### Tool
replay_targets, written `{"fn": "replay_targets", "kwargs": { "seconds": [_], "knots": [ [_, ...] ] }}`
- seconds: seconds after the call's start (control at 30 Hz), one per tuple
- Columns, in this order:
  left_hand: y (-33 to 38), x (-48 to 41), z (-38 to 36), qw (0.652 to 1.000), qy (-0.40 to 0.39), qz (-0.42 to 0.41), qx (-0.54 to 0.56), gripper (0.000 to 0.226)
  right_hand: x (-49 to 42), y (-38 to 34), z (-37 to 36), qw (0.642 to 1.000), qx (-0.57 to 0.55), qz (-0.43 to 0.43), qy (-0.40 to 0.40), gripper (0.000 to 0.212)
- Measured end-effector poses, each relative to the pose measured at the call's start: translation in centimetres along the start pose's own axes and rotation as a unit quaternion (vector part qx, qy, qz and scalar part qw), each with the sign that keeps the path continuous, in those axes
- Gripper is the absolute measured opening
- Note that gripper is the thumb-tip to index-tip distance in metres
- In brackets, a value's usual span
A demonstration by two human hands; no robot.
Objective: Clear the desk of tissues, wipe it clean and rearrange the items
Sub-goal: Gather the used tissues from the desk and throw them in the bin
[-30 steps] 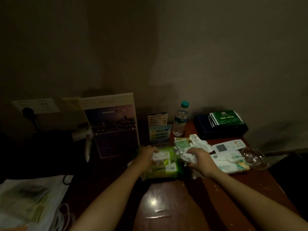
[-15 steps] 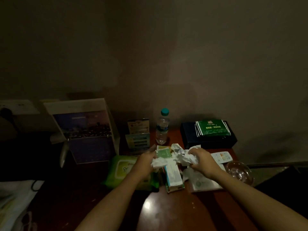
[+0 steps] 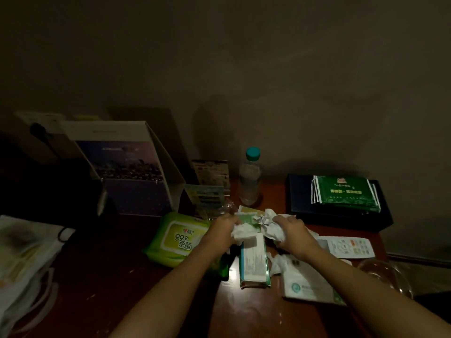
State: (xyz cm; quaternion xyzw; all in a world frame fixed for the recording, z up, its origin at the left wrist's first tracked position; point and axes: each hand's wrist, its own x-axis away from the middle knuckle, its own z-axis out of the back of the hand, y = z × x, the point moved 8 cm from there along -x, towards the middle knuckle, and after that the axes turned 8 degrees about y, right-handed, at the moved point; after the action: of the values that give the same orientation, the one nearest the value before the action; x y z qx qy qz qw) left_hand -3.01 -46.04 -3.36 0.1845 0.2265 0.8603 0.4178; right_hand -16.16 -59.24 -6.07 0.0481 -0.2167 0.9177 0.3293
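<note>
Gripping crumpled tissues: left hand, right hand (bottle capped).

Reddish-brown wooden desk: left hand gripping crumpled white tissue; right hand gripping second crumpled tissue; green wet-wipe pack adjacent.

Dim room, head-worn camera: a person's left hand and right hand are bare. The left forearm and right forearm are bare too, uncovered along all the length that shows. Each forearm is broad toward the elbow and narrows to the wrist. A pale fingernail shows on the right hand; finer detail is lost in shadow.
</note>
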Motion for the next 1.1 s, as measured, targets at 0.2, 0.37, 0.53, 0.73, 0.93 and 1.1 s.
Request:
{"fn": "replay_targets", "kwargs": {
  "seconds": [0.2, 0.37, 0.53, 0.73, 0.93, 1.1],
  "knots": [
    [0.1, -0.3, -0.1, 1.000, 0.001, 0.004, 0.007, 0.037, -0.5, -0.4, 0.8, 0.999, -0.010, -0.011, 0.029, 0.039],
    [0.5, -0.1, 0.5, 1.000, 0.001, -0.007, 0.005, 0.037, 0.4, -0.6, 2.2, 0.994, -0.081, -0.025, 0.069, 0.030],
    [2.1, 0.3, 2.4, 1.000, 0.013, -0.022, 0.001, 0.035, 2.0, -0.8, 5.0, 0.989, -0.107, -0.031, 0.096, 0.036],
    [5.6, 1.7, 4.7, 0.998, 0.016, -0.063, -0.005, 0.038, 5.8, -1.1, 8.4, 0.981, -0.126, -0.036, 0.142, 0.036],
    [8.5, 4.3, 6.4, 0.992, 0.007, -0.124, -0.016, 0.043, 12.2, -2.0, 11.2, 0.968, -0.143, -0.055, 0.200, 0.032],
    [11.6, 7.4, 6.4, 0.982, -0.009, -0.187, -0.038, 0.044, 18.6, -2.3, 12.8, 0.954, -0.143, -0.106, 0.242, 0.033]
  ]
}}
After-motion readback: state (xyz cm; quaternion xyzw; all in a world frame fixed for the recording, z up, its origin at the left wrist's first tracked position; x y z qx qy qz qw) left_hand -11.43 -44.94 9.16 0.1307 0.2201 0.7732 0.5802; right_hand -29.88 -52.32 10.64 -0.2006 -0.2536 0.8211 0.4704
